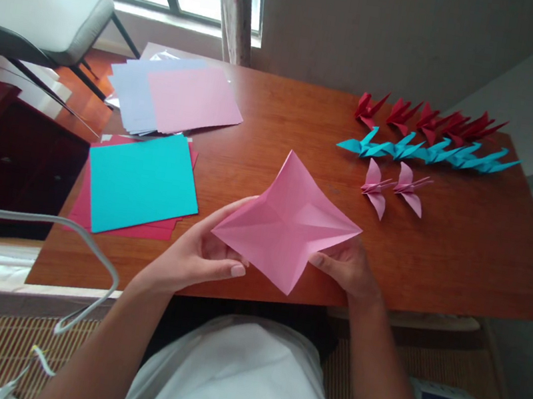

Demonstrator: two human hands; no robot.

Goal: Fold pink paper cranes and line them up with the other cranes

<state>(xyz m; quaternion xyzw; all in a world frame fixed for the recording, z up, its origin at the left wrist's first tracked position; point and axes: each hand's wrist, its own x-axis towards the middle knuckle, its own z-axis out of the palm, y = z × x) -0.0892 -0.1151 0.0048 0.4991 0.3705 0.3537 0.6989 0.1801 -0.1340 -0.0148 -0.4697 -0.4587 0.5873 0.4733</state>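
Note:
A creased pink paper square (288, 220) is held up just above the near edge of the wooden table (278, 127). My left hand (197, 253) pinches its left corner, thumb on top and fingers behind. My right hand (347, 266) grips its lower right side, mostly hidden under the sheet. The paper shows diagonal and cross folds and bulges upward in the middle.
Two pink folded cranes (392, 187), a row of teal cranes (430, 151) and a row of red cranes (428, 119) lie at the right back. A teal sheet on red sheets (140, 181) and pale pink and lilac sheets (176, 96) lie left. A chair (39, 2) stands beyond the table.

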